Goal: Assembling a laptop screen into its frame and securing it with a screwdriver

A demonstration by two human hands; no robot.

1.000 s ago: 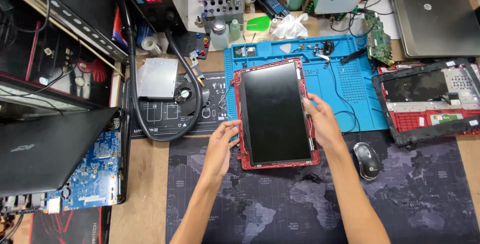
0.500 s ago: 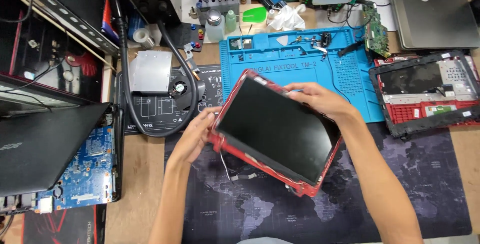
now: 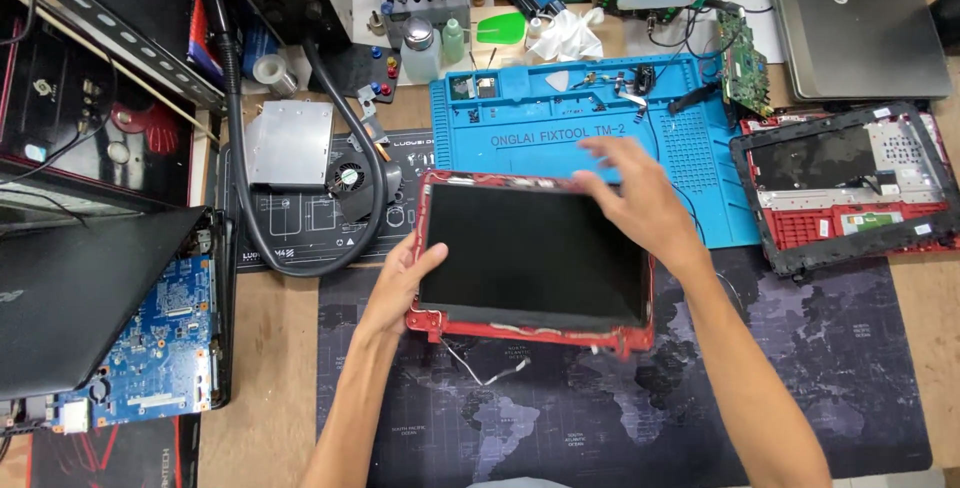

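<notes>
Red-framed laptop screen [image 3: 535, 258] pinched at left edge by left hand [image 3: 400, 283]; right hand [image 3: 635, 193], fingers spread, over top right corner. Lies across blue mat [image 3: 600, 138] and dark desk mat [image 3: 620, 408]. One red laptop base [image 3: 845, 188] right, one blue circuit board [image 3: 150, 343] left.

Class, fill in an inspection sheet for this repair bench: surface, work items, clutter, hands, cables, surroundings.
Surface: wooden bench with a dark map-print mat and a blue repair mat.
Work items: red-framed laptop screen panel, lying landscape.
Clutter: bottles, tissue, green circuit board, small fan, metal drive.
Hands: left hand grips the panel's left edge; right hand, blurred, is over its top right.
Cables: thin wires trail below the panel; black hose.
Surroundings: red laptop base, grey laptop, opened laptop with blue board.
</notes>
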